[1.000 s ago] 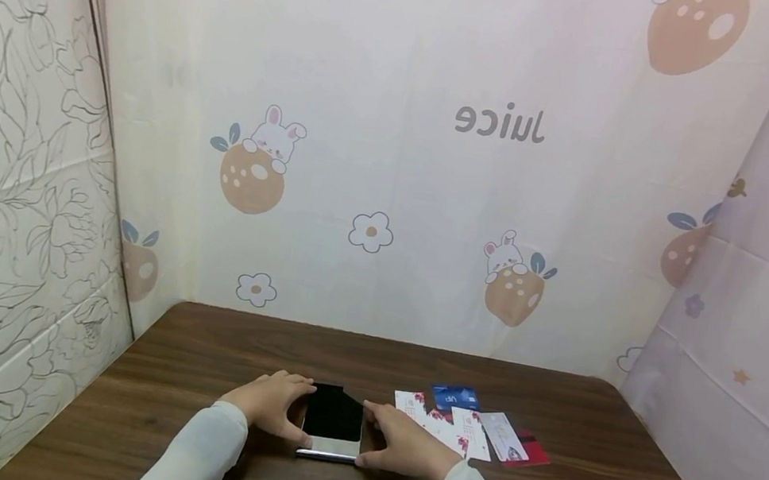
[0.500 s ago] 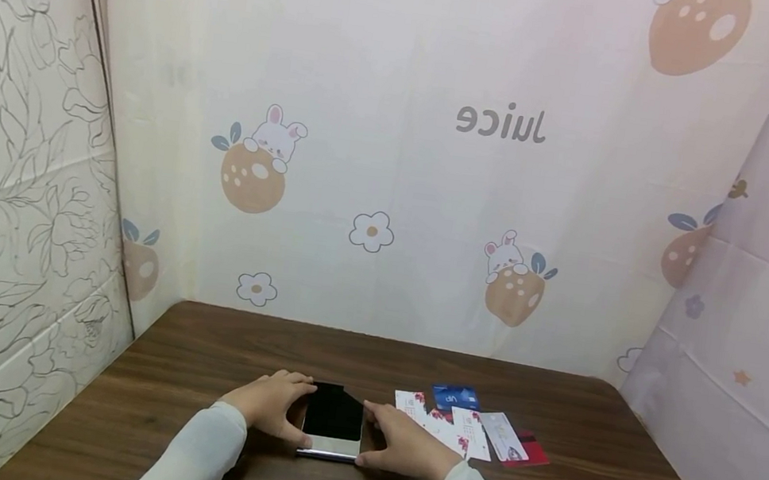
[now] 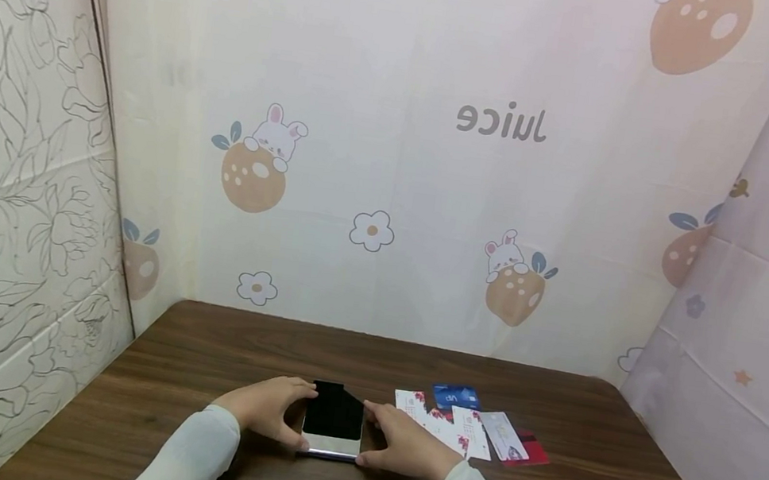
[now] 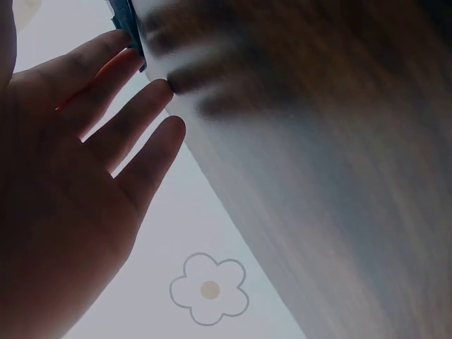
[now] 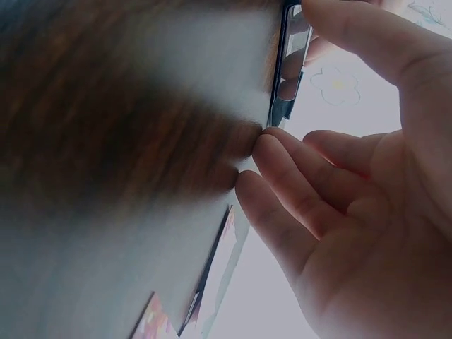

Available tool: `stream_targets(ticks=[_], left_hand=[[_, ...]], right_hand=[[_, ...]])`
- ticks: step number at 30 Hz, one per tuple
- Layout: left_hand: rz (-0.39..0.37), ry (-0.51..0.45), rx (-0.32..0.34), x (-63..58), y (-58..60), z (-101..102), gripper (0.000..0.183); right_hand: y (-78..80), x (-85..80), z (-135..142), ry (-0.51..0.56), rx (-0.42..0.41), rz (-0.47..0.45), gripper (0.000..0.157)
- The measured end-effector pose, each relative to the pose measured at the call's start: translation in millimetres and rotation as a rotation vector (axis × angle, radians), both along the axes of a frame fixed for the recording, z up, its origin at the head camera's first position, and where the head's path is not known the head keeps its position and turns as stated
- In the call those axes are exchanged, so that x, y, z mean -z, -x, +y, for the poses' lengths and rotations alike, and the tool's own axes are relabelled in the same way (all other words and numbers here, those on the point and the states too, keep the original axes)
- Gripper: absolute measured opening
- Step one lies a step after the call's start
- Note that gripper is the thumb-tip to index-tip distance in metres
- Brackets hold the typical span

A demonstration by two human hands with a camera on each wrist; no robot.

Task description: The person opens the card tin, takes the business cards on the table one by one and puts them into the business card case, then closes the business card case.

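Observation:
A flat, thin case (image 3: 334, 418) with a black top and a shiny silver near edge lies on the brown table, between both hands. My left hand (image 3: 268, 408) is at its left side, thumb at the near corner and index fingertip at the far corner. In the left wrist view the fingers (image 4: 148, 120) of that hand are spread and fairly straight. On the other side my right hand (image 3: 406, 444) rests its thumb and fingertips by the case's right corners. Relaxed fingers (image 5: 279, 233) of the right hand show in the right wrist view.
Right of the right hand, several cards are spread out: a blue card (image 3: 456, 397), white cards with red flowers (image 3: 471, 433), a pale card (image 3: 503, 436) and a red one (image 3: 535, 451). Behind the wooden table (image 3: 236, 334) hangs a printed cloth (image 3: 379, 167).
My left hand has shifted slightly left at the wrist, its thumb easing a little along the case's corner. The right hand, case and cards stay put.

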State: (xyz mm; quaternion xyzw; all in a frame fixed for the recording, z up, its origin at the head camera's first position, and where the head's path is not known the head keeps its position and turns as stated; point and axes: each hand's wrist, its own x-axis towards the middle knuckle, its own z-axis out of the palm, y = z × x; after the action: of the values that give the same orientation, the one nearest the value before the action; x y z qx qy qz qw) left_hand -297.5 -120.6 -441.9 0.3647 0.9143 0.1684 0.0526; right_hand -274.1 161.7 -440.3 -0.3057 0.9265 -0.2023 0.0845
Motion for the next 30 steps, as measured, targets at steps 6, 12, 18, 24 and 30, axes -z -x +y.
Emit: stream_targets(ticks=[6, 12, 18, 24, 30], left_hand=[[-0.035, 0.004, -0.012, -2.0, -2.4, 0.5, 0.085], [-0.073, -0.002, -0.028, -3.4, -4.6, 0.9, 0.085], [-0.087, 0.004, -0.032, -1.0, -3.6, 0.5, 0.086], [-0.088, -0.009, -0.032, 1.0, -0.8, 0.0, 0.086], [-0.090, -0.013, -0.025, 3.4, 0.8, -0.6, 0.086]], right_hand=[[-1.2, -1.1, 0.5, -0.005, 0.000, -0.002, 0.083], [-0.9, -1.0, 0.5, -0.007, -0.006, 0.001, 0.082], [-6.8, -6.7, 3.8, -0.003, -0.028, 0.018, 0.079], [-9.7, -18.5, 16.9, 0.006, 0.007, 0.013, 0.076], [-7.1, -22.6, 31.5, 0.014, 0.062, -0.016, 0.075]])
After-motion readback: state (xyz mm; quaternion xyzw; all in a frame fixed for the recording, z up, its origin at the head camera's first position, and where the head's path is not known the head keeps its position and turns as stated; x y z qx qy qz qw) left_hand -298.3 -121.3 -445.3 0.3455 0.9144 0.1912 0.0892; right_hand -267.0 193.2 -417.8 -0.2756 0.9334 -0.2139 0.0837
